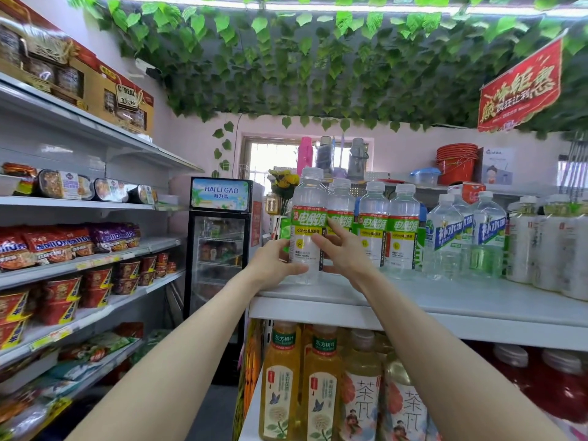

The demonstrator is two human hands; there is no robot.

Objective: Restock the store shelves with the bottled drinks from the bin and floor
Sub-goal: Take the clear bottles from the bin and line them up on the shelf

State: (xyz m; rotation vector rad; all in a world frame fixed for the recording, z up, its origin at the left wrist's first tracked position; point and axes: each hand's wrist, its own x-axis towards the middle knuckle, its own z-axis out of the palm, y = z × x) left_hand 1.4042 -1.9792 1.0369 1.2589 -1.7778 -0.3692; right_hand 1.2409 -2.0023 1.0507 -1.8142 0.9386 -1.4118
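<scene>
Clear bottle (308,224) gripped by fingers of left hand (273,265), right hand (343,256) fingers straight against it, matching bottles (388,224) crowding beside

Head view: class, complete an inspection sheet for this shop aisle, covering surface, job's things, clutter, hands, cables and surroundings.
Surface: white top shelf, bare along its front edge.
Job's things: green-label bottle at the shelf's left end; three matching bottles in a row beside it; blue-label water bottles further right; tea bottles on the shelf below.
Clutter: red buckets, flasks and yellow flowers behind the row.
Hands: left hand grips the green-label bottle low down; right hand touches it with straight fingers.
Cables: nothing seen.
Surroundings: noodle shelves at left, drinks fridge, leaf garlands overhead, red banner.
</scene>
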